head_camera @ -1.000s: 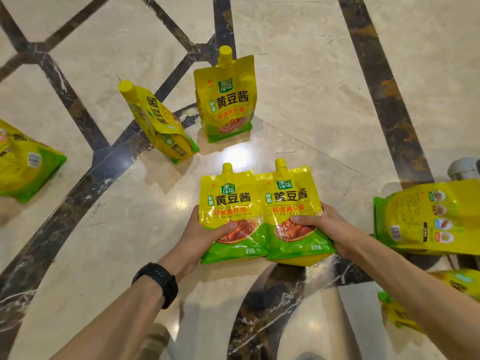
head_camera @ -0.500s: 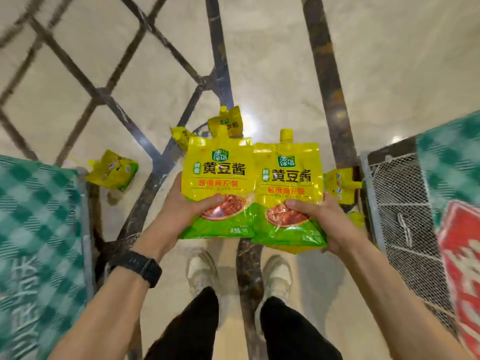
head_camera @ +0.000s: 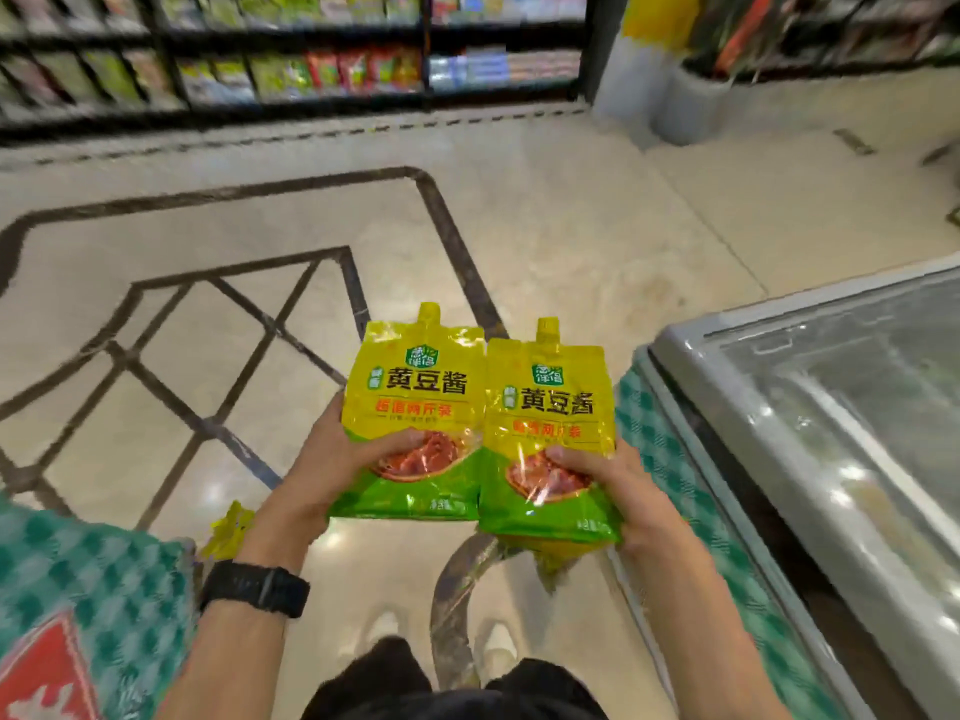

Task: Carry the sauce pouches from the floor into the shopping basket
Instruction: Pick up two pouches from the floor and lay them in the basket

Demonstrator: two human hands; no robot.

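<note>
Gripping 2 yellow-and-green sauce pouches side by side above the floor, the person keeps them upright with spouts pointing away. The left hand point(head_camera: 332, 459) clamps the left pouch point(head_camera: 415, 407) at its lower half, thumb across the printed front, fingers behind. The right hand point(head_camera: 618, 491) clamps the right pouch point(head_camera: 550, 433) the same way; the 2 pouches touch along their inner edges. A black watch point(head_camera: 254, 589) sits on the left wrist. Below the left hand, part of another yellow pouch point(head_camera: 228, 530) shows on the marble floor point(head_camera: 571, 241). Right of the right hand stands a glass-topped freezer point(head_camera: 831, 407). Beyond both hands, blurred store shelves point(head_camera: 311, 59) line the far side.
</note>
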